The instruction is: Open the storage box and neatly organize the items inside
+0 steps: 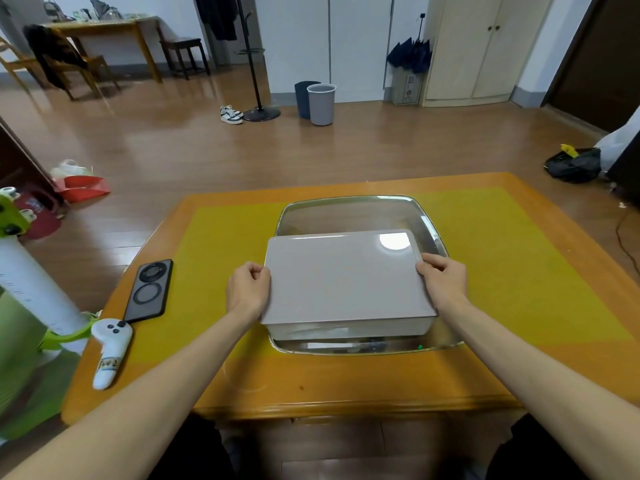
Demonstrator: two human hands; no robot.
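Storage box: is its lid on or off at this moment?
On. The flat grey lid covers the clear plastic storage box; both hands grip the lid's side edges.

Storage box (346,282) lid pale grey-beige, plain. Tray (353,211) silver. Table (311,382) orange wood w/ yellow-green mat (225,244). Phone (149,291) black; controller (110,351) white.

A grey box (348,285) with its lid on stands in a metal tray (360,209) on a yellow-topped table (225,237). The left hand (247,289) grips the left edge of the lid and the right hand (441,278) grips the right edge, fingers curled at the rim. On the table to the left lie a black phone (149,291) and, just beside it, a white controller (110,351).
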